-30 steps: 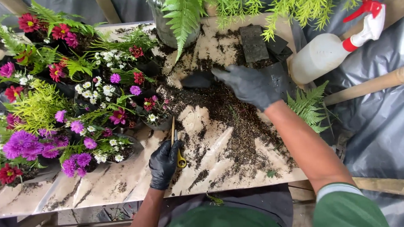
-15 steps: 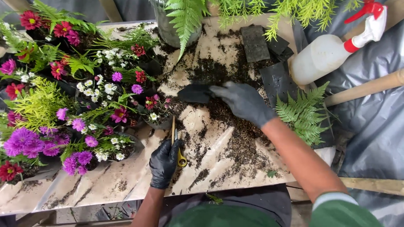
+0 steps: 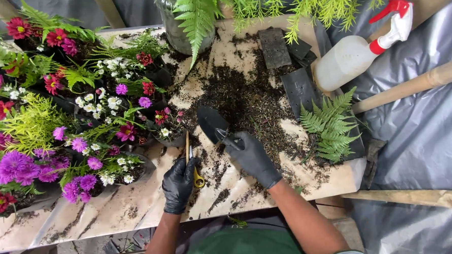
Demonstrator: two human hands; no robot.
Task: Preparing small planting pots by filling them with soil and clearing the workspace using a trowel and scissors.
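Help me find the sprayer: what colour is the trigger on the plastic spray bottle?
Red, on the translucent white plastic spray bottle; the head view shows it clearly.

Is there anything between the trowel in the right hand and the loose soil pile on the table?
Nothing visible. The right hand holds the trowel, whose blade lies at the edge of the loose soil, with no object between them.

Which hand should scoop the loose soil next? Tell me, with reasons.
Right, probably. The right hand already grips the small trowel, whose blade lies at the edge of the spilled soil. The left hand holds yellow-handled scissors nearer the flower pots.
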